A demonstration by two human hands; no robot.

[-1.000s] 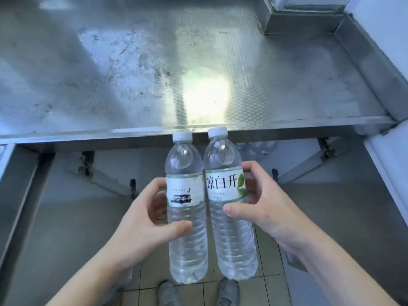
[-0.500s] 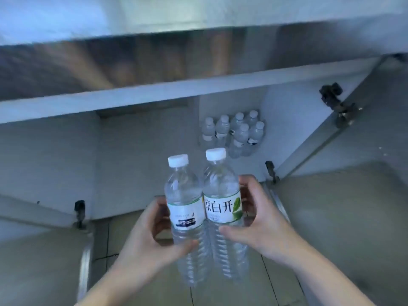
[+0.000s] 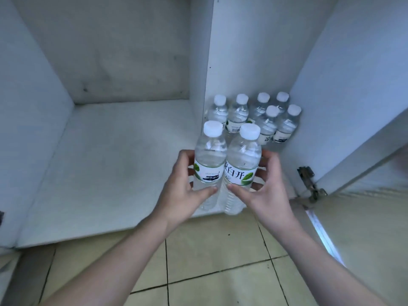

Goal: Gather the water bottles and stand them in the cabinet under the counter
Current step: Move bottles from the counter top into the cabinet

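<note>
Now, from the head camera, the view has dropped from counter to open cabinet (image 3: 123,164): left hand (image 3: 183,188) and right hand (image 3: 262,191) each clasp a water bottle (image 3: 209,160), pair touching at the shelf edge, near six stored bottles (image 3: 260,115); placement seems imminent

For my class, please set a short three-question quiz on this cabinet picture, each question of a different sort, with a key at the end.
1. True or false: the left hand and the right hand each grip one water bottle.
2. How many capped bottles already stand in the group at the back of the cabinet?
3. Multiple choice: the held bottle on the right has its label showing A) large characters and a green leaf, B) a plain red band, C) no label.

Key: 1 true; the left hand has the held bottle on the left. 2 six. 3 A.
</note>
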